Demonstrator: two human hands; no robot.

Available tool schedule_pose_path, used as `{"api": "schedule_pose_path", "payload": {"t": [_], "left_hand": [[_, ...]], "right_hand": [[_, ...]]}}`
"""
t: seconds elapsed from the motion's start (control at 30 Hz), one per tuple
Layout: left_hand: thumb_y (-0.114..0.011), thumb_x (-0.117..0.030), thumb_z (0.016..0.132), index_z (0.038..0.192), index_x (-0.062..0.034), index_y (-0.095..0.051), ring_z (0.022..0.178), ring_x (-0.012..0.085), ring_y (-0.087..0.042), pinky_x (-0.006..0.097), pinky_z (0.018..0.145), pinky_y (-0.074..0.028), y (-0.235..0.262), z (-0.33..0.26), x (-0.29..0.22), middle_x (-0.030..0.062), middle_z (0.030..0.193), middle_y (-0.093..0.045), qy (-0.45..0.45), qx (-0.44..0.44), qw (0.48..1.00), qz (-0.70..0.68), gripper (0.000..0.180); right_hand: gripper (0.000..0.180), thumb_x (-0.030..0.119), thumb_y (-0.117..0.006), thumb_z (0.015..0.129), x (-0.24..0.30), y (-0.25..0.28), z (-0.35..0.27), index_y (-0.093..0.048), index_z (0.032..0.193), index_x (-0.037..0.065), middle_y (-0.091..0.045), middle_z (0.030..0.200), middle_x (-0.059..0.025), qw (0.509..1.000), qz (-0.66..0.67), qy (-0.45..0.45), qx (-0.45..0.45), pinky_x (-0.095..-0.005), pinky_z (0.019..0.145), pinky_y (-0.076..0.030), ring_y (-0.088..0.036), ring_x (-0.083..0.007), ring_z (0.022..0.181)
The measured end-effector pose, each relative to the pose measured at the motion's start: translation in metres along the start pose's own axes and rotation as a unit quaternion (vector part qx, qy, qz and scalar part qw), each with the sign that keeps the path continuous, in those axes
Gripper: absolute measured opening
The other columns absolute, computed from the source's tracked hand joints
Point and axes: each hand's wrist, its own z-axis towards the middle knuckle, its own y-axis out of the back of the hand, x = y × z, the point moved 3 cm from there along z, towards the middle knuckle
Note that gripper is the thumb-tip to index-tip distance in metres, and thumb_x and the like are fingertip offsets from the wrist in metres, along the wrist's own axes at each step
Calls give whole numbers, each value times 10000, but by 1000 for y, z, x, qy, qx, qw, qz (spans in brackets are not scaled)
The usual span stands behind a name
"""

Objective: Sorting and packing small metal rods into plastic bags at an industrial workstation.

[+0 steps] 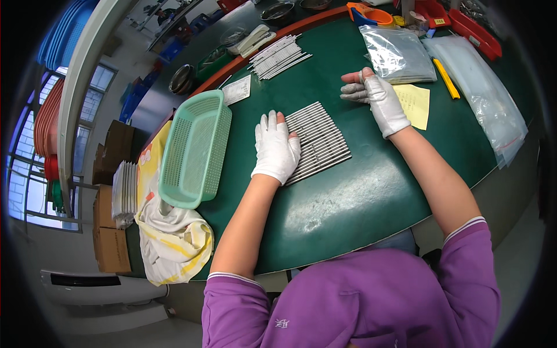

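A row of thin metal rods (318, 140) lies side by side on the green tabletop in front of me. My left hand (276, 146), in a white glove with some fingertips bare, rests flat over the left ends of the rods and hides them. Up and to the right, my right hand (380, 103), gloved the same way, is held apart from the rods. Its fingers stretch to the left with nothing visible in them. It is nearest to a yellow paper note (419, 105) and a stack of clear plastic bags (400, 55).
Left of the rods stands a green plastic basket (221, 145), with a stained cloth (174, 238) below it. More rods (279, 57) lie loosely piled farther back beside a white label (237, 90). At right are a yellow cutter knife (445, 79), long plastic bags (481, 87) and red bins (476, 33).
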Motion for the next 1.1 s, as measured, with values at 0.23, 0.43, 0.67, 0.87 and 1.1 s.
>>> {"api": "schedule_pose_path", "payload": {"t": [0.23,0.43,0.67,0.87,1.1], "left_hand": [[-490,-194,807,1234,147,-381,1239,450,-293,488,1053,-226,17,-37,-29,283,1325,-344,17,-14,999,-34,557],[-498,-138,790,1219,132,-390,1211,445,-328,482,1028,-280,36,-69,-53,297,1299,-349,25,-35,997,-63,518],[-485,-93,849,1201,80,-435,1155,390,-452,394,993,-362,37,-81,15,271,1275,-422,126,-245,913,-302,396],[-433,-132,940,1185,-4,-484,1065,282,-560,328,931,-425,17,-75,66,157,1182,-551,166,-296,837,-430,281],[-385,-192,972,1131,19,-526,1030,202,-577,300,944,-419,17,-78,71,116,1124,-578,203,-276,744,-574,300]], "right_hand": [[485,417,-400,956,0,7,4,-585,1030,-25,-630,862,-94,997,-54,60,-1,-252,786,-461,-615,-144,817],[186,131,-537,890,26,-15,-32,-607,1031,32,-622,956,-93,904,-344,251,-39,-255,795,-459,-610,-177,892],[501,121,-615,724,35,-93,-127,-474,1182,-24,-435,1251,-212,726,-571,317,217,-469,1022,-314,-381,-394,1204],[635,408,-524,837,11,-100,-115,-402,1288,-22,-351,1348,-241,639,-673,243,280,-483,1076,-203,-292,-402,1281],[607,377,-526,837,-1,-108,-69,-416,1289,-12,-351,1357,-240,636,-681,242,271,-466,1089,-192,-290,-391,1291]]}}
